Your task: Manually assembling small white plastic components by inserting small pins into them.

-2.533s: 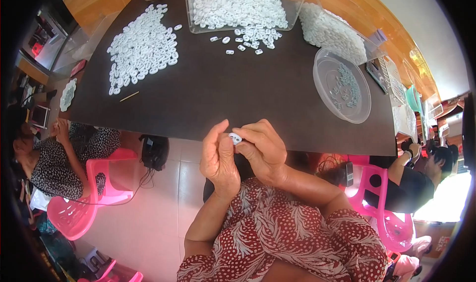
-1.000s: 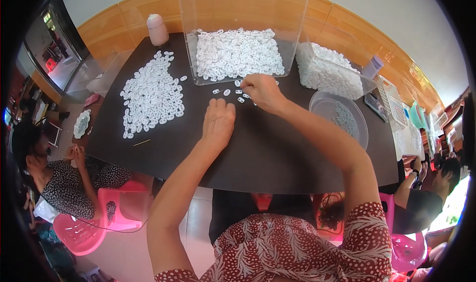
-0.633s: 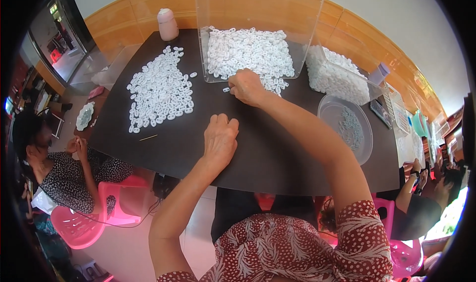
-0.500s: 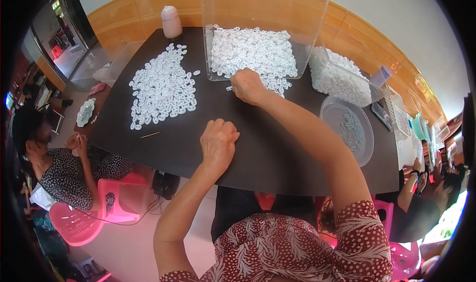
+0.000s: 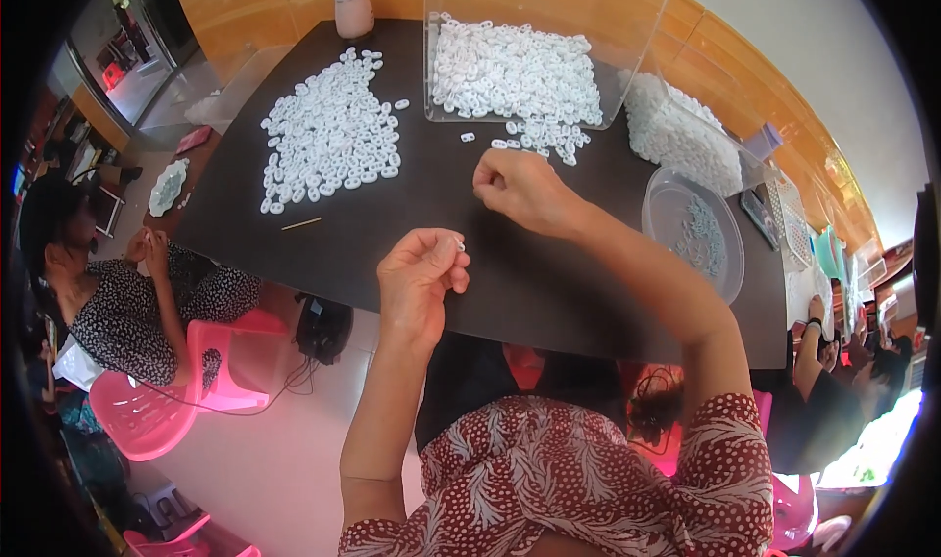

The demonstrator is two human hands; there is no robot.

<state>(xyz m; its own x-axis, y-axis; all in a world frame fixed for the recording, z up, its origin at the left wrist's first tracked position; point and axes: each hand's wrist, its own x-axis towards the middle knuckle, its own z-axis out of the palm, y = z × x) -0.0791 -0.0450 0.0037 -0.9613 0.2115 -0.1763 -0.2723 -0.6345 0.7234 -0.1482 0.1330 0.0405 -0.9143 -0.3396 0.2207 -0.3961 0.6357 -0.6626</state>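
My left hand (image 5: pixel 420 275) is raised over the near part of the dark table, thumb and fingertips pinching a small white piece (image 5: pixel 461 247). To its right and a little farther off, my right hand (image 5: pixel 529 191) is closed; anything inside its curled fingers is hidden. Just beyond that hand, small white oval pieces with two holes (image 5: pixel 561 138) spill from a clear bin (image 5: pixel 428 87) lying on its side. At the left spreads a loose pile of the same oval pieces (image 5: pixel 333 136). A thin tan stick (image 5: pixel 302 224) lies at the pile's near edge.
A round clear tub (image 5: pixel 655 248) with small grey-blue parts stands at right, beside another clear bin (image 5: pixel 750 180) of white pieces, a phone (image 5: pixel 761 219) and a purple-capped container (image 5: pixel 764 141). A pink bottle (image 5: pixel 353 6) stands at the back. People sit at both sides.
My right hand has drawn back from the spilled pieces toward me. My left hand has turned, now showing a white piece at its fingertips. The view has shifted slightly.
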